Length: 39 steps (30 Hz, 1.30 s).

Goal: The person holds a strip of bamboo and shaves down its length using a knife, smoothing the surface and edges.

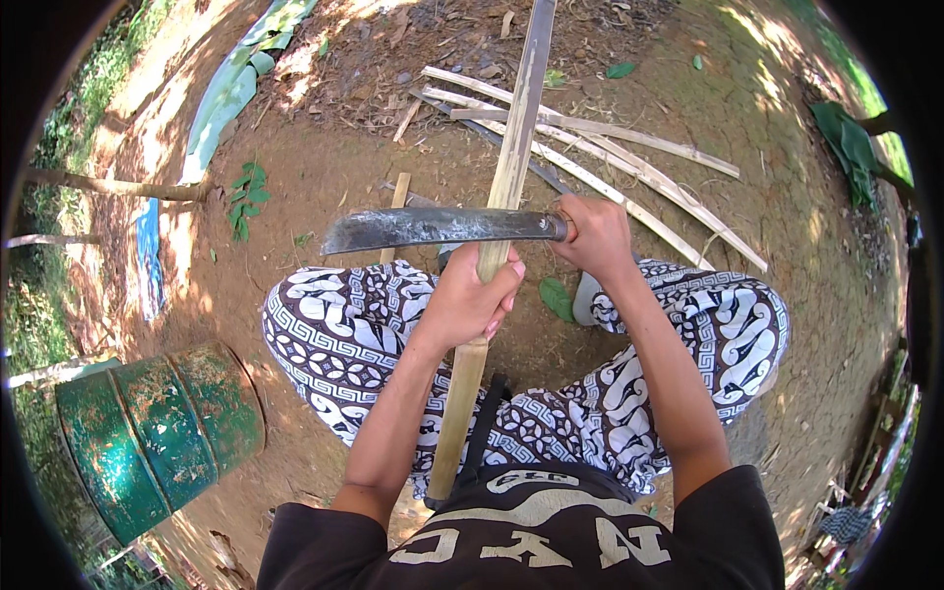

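A long split bamboo strip (512,157) runs from my lap up past the top of the view. My left hand (473,298) is wrapped round it near its middle, just above a node. In my right hand (595,234) is the handle of a machete (433,229). Its broad dark blade, marked with pale smears, points left and lies across the bamboo strip just above my left hand. Whether the edge touches the bamboo or has cut into it, I cannot tell. The machete's handle is mostly hidden by my fingers.
Several pale split bamboo strips (629,162) lie on the dirt ground ahead, right of the held strip. A rusty green drum (162,433) is at the left. A large green leaf (228,98) stretches along the upper left; a thin trunk (118,185) stands near it.
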Motion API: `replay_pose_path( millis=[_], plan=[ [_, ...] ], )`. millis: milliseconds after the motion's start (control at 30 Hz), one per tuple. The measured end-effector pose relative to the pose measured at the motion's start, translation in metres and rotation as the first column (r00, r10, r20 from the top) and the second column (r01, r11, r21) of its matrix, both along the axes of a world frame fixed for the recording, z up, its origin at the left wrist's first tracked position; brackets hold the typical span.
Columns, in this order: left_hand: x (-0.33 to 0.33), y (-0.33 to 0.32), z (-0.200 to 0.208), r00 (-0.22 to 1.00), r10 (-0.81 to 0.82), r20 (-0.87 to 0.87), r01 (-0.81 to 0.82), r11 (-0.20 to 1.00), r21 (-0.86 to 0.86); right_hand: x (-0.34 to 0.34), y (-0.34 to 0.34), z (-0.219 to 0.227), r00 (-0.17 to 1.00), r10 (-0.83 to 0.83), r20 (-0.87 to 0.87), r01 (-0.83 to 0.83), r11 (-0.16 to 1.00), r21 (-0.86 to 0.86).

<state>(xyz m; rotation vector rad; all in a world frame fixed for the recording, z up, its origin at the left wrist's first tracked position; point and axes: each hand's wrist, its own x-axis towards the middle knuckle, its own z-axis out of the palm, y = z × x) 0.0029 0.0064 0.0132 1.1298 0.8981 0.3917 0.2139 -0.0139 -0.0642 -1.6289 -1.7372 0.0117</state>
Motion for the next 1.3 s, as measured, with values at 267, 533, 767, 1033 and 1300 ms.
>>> replay_pose_path(
  millis=[267,533,767,1033,1300],
  plan=[
    [0.002,-0.014,0.007,0.99,-0.142,-0.027,0.14,0.988,-0.069,0.072,0.021,0.015,0.869,-0.491,-0.066,0.467,0.856,-0.223],
    [0.003,0.006,-0.002,1.0,-0.003,0.006,0.003,1.0,0.006,-0.008,-0.009,0.025,0.999,-0.018,0.03,0.023,0.987,-0.162],
    [0.002,0.003,-0.003,0.995,-0.046,-0.084,0.049,0.998,0.042,-0.007,-0.007,0.009,1.0,-0.023,0.003,0.024,0.989,-0.149],
    [0.0,-0.009,-0.002,0.993,-0.077,-0.09,0.077,0.997,-0.013,0.049,0.026,0.013,0.841,-0.527,0.122,0.532,0.765,-0.364],
    [0.011,0.022,0.022,0.994,0.016,-0.111,-0.001,0.992,0.128,0.019,0.014,0.027,0.899,-0.401,-0.174,0.328,0.882,-0.338]
  ],
)
